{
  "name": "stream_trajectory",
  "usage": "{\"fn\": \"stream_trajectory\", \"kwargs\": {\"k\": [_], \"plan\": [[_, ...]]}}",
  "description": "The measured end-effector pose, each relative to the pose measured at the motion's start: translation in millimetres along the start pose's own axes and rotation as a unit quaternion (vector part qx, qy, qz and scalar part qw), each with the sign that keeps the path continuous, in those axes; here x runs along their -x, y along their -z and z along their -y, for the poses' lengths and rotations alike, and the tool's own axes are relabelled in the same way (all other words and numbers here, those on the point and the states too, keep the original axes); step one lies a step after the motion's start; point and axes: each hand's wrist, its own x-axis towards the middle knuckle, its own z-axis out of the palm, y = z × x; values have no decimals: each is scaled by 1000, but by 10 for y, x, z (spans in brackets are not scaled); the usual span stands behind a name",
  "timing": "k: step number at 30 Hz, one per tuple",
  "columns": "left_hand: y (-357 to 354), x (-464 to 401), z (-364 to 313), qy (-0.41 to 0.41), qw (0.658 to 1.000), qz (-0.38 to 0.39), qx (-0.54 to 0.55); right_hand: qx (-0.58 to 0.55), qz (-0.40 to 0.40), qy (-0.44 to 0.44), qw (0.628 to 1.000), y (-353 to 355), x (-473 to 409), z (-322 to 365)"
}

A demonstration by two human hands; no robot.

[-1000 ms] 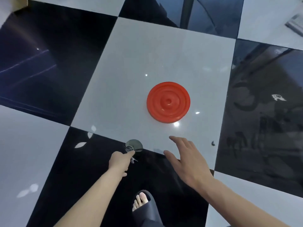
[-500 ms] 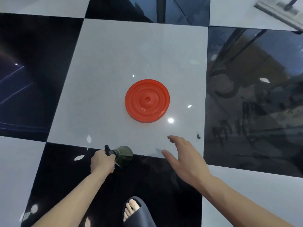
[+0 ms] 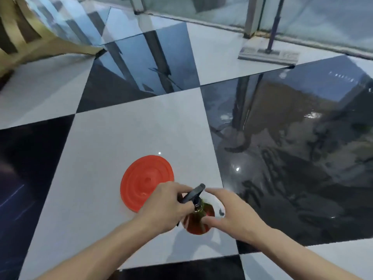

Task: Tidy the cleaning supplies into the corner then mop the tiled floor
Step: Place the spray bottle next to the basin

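The left hand fingers grip the spray bottle head; right hand fingers, spread, touch its body. A loose grip could drop it.

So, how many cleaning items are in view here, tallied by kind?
Spray bottle: 1
Red lid: 1
Flat mop: 1
Total: 3

One red disc, one spray bottle, one flat mop, two hands: left hand, right hand.
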Motion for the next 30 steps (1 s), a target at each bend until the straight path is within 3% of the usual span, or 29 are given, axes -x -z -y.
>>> {"fn": "stream_trajectory", "kwargs": {"k": [4,9,16,20,25,30], "plan": [[-234,-332,-627,-122,990,50,-49,-104,-80,-17,991,374,118,-358],[-559,-590,-1451,-266,955,108,-71,-155,-166,-32,973,822,614,-877],[-1415,-600,-2539,-389,905,159,-63,-224,-389,-96,888,1060,1659,-1564],[-2040,-466,-3026,-373,913,162,29,-261,-503,-170,806,1104,2317,-2029],[-2930,-350,-3366,-251,930,207,174,-266,-590,-241,723,1147,3105,-2698],[-3866,-372,-3381,-176,938,268,135,-261,-644,-298,654,1278,3734,-3462]]}}
